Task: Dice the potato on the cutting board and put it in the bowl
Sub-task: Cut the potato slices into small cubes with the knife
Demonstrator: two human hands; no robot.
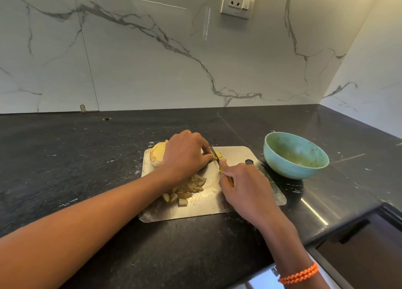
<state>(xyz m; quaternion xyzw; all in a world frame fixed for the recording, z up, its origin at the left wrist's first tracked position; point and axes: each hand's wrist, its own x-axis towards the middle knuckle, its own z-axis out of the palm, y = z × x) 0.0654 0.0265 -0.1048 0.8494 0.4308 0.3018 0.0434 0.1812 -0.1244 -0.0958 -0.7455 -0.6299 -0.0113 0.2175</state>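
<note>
left hand curled, fingers pressing down, right hand in closed grip

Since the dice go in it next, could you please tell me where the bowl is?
In the head view the green bowl stands on the dark counter, just off the cutting board's far right corner.

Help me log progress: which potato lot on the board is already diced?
The heap of small cubes at the board's near edge, below the left hand. The uncut potato piece lies at the far left corner; another is under the knife.
</note>
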